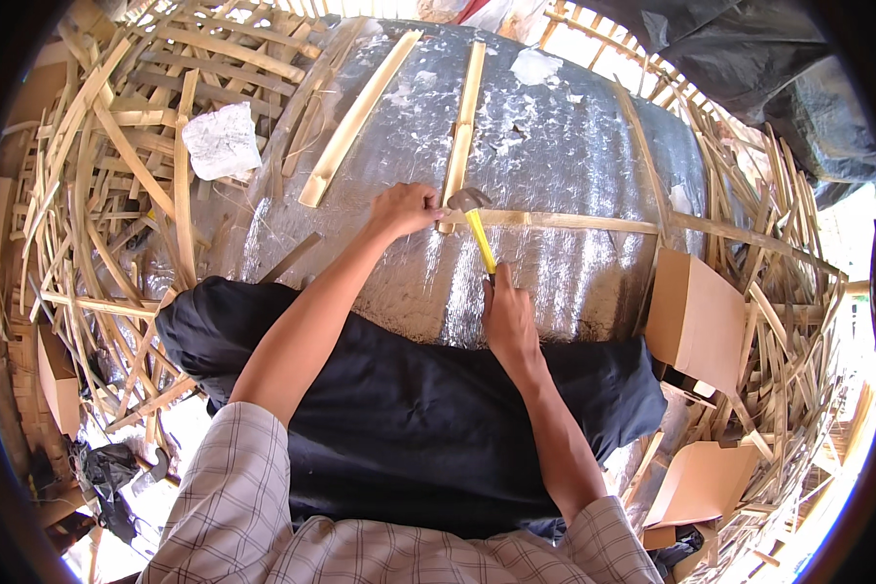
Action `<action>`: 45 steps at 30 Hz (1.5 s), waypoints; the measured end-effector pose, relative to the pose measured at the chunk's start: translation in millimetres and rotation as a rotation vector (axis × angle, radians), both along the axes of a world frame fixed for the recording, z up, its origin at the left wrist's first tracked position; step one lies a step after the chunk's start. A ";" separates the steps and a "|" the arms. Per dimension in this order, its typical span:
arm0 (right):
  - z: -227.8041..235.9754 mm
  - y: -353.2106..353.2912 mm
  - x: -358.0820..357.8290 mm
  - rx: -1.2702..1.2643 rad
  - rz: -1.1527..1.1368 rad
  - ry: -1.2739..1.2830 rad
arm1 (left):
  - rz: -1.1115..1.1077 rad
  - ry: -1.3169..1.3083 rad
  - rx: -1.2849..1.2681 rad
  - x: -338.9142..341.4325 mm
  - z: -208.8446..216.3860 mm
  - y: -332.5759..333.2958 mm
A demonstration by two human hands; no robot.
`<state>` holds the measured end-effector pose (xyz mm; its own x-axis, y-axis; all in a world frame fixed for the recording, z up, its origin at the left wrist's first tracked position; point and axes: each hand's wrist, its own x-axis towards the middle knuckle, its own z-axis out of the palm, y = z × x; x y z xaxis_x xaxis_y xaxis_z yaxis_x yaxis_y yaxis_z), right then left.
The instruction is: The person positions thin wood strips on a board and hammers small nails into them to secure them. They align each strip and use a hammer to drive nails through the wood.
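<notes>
Silvery sheeting point(565, 156) spans the upper middle here, 2 pale slats point(365, 117) lying lengthwise, 1 crosswise slat point(584, 223) centre-right.

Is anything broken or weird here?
Yes, the silver sheet looks worn: ragged pale patches speckle its far part, beyond the hammer, breaking up the shine. I can't tell whether they're peeled spots or stuck scraps.
</notes>
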<state>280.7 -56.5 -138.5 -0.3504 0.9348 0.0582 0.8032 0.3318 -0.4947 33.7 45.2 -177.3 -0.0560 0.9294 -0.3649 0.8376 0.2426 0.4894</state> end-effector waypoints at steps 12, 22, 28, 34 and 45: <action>8.6 2.1 0.9 -0.074 -0.034 -0.015 | 0.006 0.012 -0.071 -1.3 -1.9 2.7; 21.7 47.3 -1.6 -0.003 -0.132 0.264 | -0.085 -0.185 0.215 -16.3 -20.2 4.3; -4.9 98.7 -7.4 0.025 -0.081 0.234 | -0.280 0.069 0.214 7.7 6.6 -4.7; -37.2 114.5 -15.0 -0.077 -0.065 0.254 | -0.278 0.119 0.294 8.8 -0.5 -5.8; -30.4 114.1 -19.3 -0.133 -0.173 0.360 | -0.232 0.034 0.351 0.4 -11.4 -3.5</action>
<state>261.4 57.6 -168.9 -0.1670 0.9857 0.0228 0.6096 0.1214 -0.7834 34.1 41.7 -188.7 0.1625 0.9864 -0.0251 0.8675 -0.1307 0.4799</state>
